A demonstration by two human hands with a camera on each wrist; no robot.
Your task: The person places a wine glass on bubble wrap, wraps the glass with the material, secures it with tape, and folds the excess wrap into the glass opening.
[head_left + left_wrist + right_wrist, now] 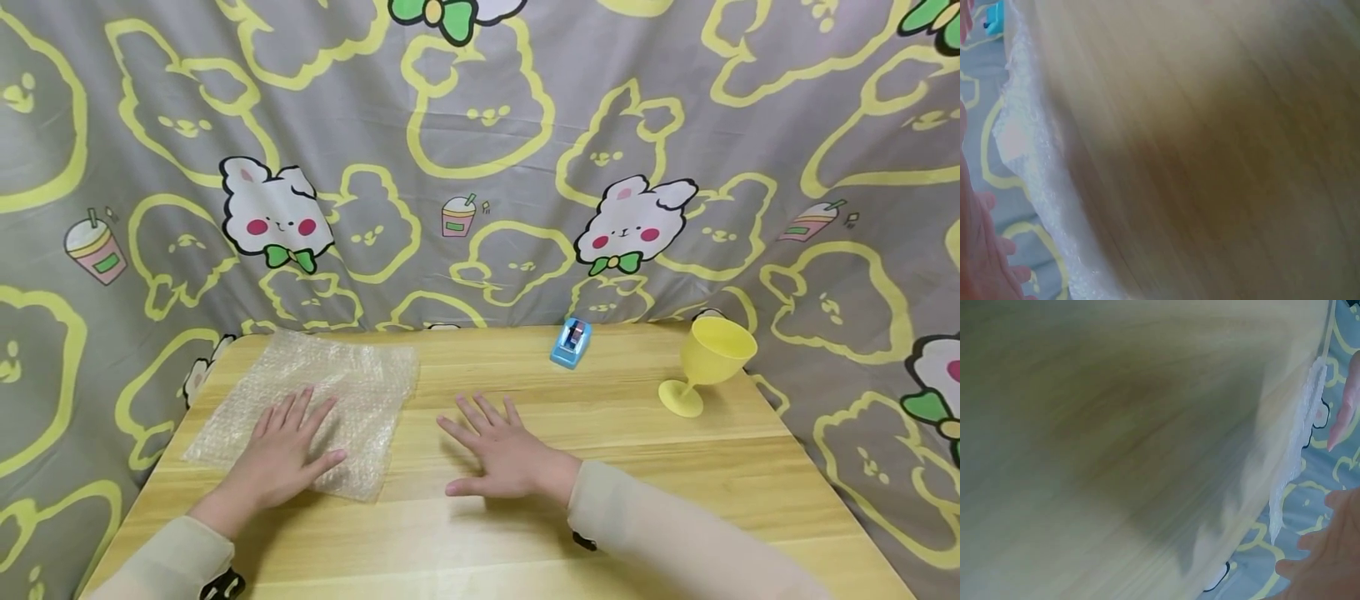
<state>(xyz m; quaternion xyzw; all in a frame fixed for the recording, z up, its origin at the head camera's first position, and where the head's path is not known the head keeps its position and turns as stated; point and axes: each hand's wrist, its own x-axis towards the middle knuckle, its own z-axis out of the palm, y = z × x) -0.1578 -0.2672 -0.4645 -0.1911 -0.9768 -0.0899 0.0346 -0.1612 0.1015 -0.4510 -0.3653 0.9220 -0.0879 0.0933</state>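
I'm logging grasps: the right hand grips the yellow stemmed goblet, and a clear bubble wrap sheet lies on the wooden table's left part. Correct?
The grip is wrong: the head view shows the right hand with fingers spread, apart from the yellow stemmed goblet. The clear bubble wrap sheet does lie where you said.

I am at a small curtained-off spot with a homely look, though I cannot tell whether it belongs to a home or some other room. Grey cloth (517, 279) printed with yellow outlines, white cartoon animals and pink drinks hangs behind my surface (517, 550) and along both sides, closing off the view. The surface is pale and wood-grained, with bubble wrap (360, 375), a yellow cup (708, 354) and a blue gadget (567, 353) on it.
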